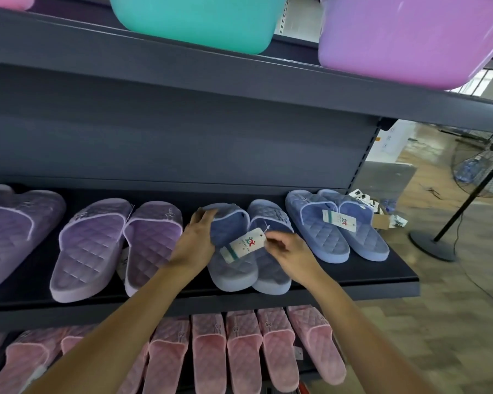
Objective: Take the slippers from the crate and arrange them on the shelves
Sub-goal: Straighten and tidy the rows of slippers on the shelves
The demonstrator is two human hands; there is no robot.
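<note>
A pair of blue quilted slippers (234, 268) lies on the dark middle shelf (393, 277), toes toward the back. My left hand (197, 240) grips the left slipper along its outer side, fingers over the strap. My right hand (288, 248) pinches the white paper tag (244, 244) that lies across the pair. A second blue pair (336, 228) with its own tag sits just to the right. The crate is out of view.
Lilac slipper pairs (117, 245) fill the shelf to the left. Pink slippers (239, 351) line the shelf below. A teal tub (194, 21) and a purple tub (404, 41) stand on the shelf above. A floor fan stand (464, 206) is on the right.
</note>
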